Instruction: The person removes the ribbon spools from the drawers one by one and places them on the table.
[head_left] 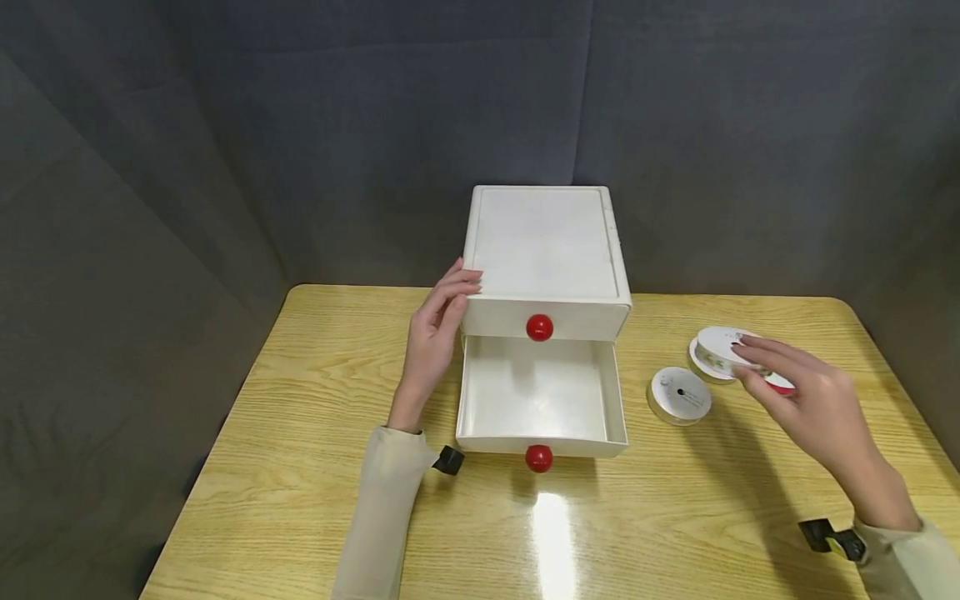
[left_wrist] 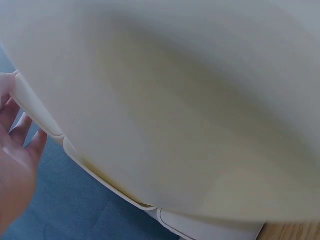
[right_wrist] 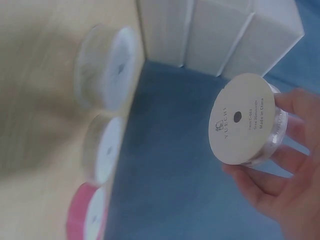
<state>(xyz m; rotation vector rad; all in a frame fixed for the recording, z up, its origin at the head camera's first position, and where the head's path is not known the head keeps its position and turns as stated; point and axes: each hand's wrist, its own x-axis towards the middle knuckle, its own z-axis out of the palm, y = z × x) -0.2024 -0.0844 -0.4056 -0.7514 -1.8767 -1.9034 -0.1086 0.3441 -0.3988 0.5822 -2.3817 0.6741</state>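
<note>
My left hand (head_left: 435, 327) rests on the front left corner of a white drawer unit (head_left: 547, 242), its fingers lying over the top edge. In the left wrist view, that hand's fingers touch the pale edge of the unit. Below, the lower drawer (head_left: 615, 400) is pulled out, and the upper drawer (head_left: 495, 317) is pushed in. To the right, my right hand (head_left: 813, 396) grips a ribbon spool (right_wrist: 240, 120) with a white printed label, its thumb and fingers around the rim. Beneath and beside it are a pale spool (head_left: 703, 371) and a red ribbon spool (head_left: 782, 384), both partly hidden.
Another white-labelled ribbon spool (head_left: 681, 395) lies on the wooden table (head_left: 322, 400), between the drawer unit and my right hand. Red round knobs (head_left: 539, 458) stick out from both drawer fronts. A dark cloth (head_left: 360, 150) hangs behind the table.
</note>
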